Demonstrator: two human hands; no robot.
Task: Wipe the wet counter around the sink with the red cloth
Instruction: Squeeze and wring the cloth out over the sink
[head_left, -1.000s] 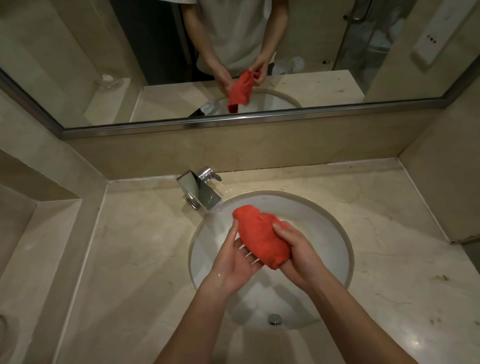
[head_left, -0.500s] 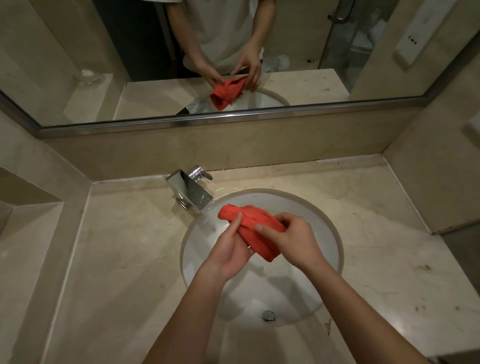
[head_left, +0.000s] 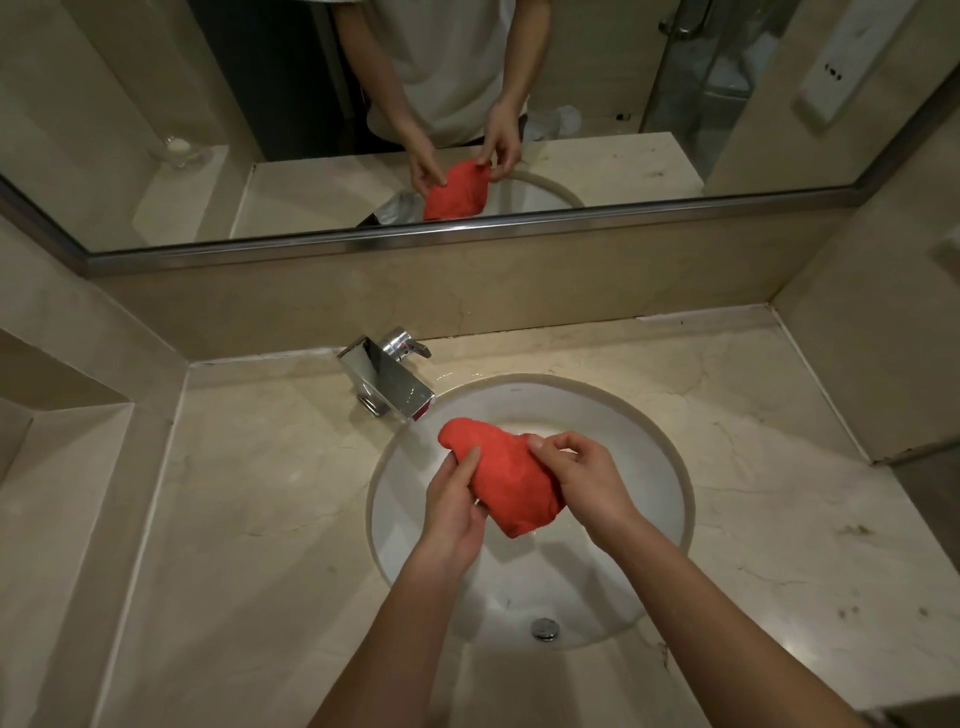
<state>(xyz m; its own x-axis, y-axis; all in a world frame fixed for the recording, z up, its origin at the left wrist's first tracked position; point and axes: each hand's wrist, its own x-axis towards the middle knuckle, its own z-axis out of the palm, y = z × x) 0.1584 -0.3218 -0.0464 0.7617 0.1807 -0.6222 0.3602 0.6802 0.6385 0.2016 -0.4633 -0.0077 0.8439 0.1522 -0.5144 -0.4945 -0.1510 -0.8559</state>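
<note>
Both hands over the basin, each holding the bunched red cloth (head_left: 506, 480): left hand (head_left: 454, 512) with thumb and fingers pinching its near-left edge, right hand (head_left: 584, 475) with fingers curled on its right edge. Cloth hangs in the air above the round white sink bowl (head_left: 660, 499), clear of the beige marble bench (head_left: 270, 493)

Risks, as judged:
- Bench shows wet sheen behind the bowl near the square chrome tap (head_left: 387, 382); a cloth kept balled would smear water rather than lift it
- Cloth looks damp; carried out over the bench it may drip fresh water
- Loose pinch grips could let it drop into the bowl by the chrome drain plug (head_left: 544, 629)

Against half a second ago: cloth more opened out, lower end hanging further down; right hand's fingers shifted to the upper right edge; wiping not yet begun
</note>
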